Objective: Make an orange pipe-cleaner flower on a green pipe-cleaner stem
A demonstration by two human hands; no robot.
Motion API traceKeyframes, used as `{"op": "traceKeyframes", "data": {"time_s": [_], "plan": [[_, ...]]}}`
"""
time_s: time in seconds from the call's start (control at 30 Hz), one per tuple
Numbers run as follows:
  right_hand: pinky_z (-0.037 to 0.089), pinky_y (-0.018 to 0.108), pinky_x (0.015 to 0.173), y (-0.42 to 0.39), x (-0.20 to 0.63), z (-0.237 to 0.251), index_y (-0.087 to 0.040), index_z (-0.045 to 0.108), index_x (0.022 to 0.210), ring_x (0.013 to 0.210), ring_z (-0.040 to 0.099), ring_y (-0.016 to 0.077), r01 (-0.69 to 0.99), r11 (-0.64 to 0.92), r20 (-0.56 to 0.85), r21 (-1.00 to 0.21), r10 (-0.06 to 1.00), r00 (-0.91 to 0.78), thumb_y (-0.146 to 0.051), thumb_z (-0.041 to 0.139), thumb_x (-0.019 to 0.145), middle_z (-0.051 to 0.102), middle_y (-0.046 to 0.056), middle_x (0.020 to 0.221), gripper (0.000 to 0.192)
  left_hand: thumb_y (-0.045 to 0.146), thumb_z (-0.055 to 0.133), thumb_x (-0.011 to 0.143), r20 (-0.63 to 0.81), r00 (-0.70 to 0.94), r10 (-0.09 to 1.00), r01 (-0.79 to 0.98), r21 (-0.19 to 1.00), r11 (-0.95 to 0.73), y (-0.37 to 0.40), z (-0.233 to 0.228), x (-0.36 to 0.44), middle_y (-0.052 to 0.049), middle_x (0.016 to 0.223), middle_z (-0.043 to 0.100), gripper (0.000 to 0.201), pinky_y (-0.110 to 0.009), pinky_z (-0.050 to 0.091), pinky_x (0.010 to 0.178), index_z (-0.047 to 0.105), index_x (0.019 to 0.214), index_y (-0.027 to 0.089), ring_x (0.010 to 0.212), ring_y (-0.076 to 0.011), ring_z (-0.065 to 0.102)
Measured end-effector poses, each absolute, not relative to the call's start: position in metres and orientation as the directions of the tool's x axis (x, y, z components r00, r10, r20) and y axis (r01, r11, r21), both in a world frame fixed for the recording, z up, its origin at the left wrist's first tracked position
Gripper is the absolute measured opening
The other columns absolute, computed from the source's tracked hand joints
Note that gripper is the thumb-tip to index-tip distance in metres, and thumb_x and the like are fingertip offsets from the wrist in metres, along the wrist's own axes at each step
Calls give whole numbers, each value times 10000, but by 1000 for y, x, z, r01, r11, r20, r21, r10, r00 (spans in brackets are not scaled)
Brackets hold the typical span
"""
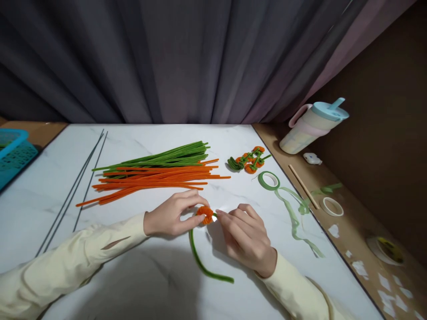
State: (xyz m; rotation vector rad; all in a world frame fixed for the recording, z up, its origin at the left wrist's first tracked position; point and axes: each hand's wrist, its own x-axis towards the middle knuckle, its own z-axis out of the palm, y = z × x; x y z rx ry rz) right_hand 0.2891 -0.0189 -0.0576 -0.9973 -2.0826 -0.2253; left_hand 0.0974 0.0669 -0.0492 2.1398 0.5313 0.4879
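Note:
Between my hands is a small orange ball (204, 215) made of coiled pipe cleaner. My left hand (176, 213) is closed on it, thumb below and fingers above. A green pipe cleaner (200, 263) comes out of the ball's left side and curves down over the table, its end pointing right. My right hand (245, 233) pinches the short green tip that sticks out at the ball's right side. Behind my hands lie a bundle of orange pipe cleaners (160, 176) and a bundle of green pipe cleaners (167, 156).
Finished orange-and-green pieces (255, 160) sit at the back right, near a roll of green tape (268, 180). Thin dark wires (75, 186) lie left. A tumbler (310, 126), a wooden stick (303, 186) and paper scraps stand or lie right. A blue basket (16, 160) is far left.

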Motion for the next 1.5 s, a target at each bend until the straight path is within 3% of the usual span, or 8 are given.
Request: {"op": "traceKeyframes", "data": {"time_s": [0.13, 0.23, 0.33, 0.47, 0.7, 0.87, 1.5], "plan": [[384, 335, 571, -20, 288, -59, -131, 506, 1076, 570, 497, 164, 708, 670, 711, -221, 608, -353, 13, 414, 763, 608, 37, 653, 357, 261, 498, 847, 60, 881, 470, 168, 888, -428, 68, -50, 100, -70, 832, 557, 194, -232, 392, 622, 631, 924, 143, 711, -143, 485], [370, 331, 568, -20, 289, -60, -142, 514, 1063, 573, 505, 161, 708, 661, 706, -250, 624, -334, 3, 419, 774, 609, 31, 666, 337, 309, 523, 842, -125, 877, 465, 178, 981, -71, 68, -50, 101, -60, 778, 597, 217, -223, 393, 590, 616, 918, 128, 666, -130, 499], [355, 334, 574, -18, 292, -60, -140, 522, 1040, 600, 510, 162, 708, 655, 693, -263, 639, -333, 5, 417, 787, 642, 53, 747, 310, 318, 594, 792, -272, 835, 479, 181, 957, 228, 68, -48, 102, -52, 745, 605, 238, -216, 367, 537, 626, 911, 115, 621, -121, 495], [347, 352, 614, -15, 293, -57, -145, 535, 1017, 718, 523, 191, 709, 646, 627, -284, 684, -372, 11, 411, 815, 672, 67, 878, 283, 263, 621, 766, -310, 822, 478, 141, 923, 357, 69, -50, 102, -35, 731, 612, 178, -220, 352, 562, 655, 874, 126, 638, -121, 507], [401, 333, 643, -12, 293, -52, -144, 577, 996, 753, 508, 193, 611, 589, 503, -528, 797, -334, -147, 517, 888, 620, 62, 784, 124, 247, 621, 771, -328, 830, 451, 112, 890, 442, 69, -54, 102, -21, 703, 604, 150, -213, 355, 538, 641, 852, 122, 575, -96, 491], [452, 322, 674, -11, 297, -56, -148, 594, 1015, 762, 535, 183, 508, 519, 432, -688, 855, -287, -220, 548, 888, 601, 78, 819, 153, 256, 634, 766, -339, 825, 452, 110, 881, 461, 70, -54, 102, -17, 697, 592, 161, -206, 385, 540, 635, 846, 117, 552, -86, 500], [492, 191, 640, -12, 292, -52, -169, 632, 917, 692, 612, 109, 326, 324, 270, -888, 942, -202, -118, 591, 834, 606, 38, 801, 105, 292, 665, 741, -365, 838, 406, 165, 878, 449, 71, -55, 102, -25, 688, 604, 211, -232, 470, 538, 646, 807, 92, 533, -94, 544]]}}
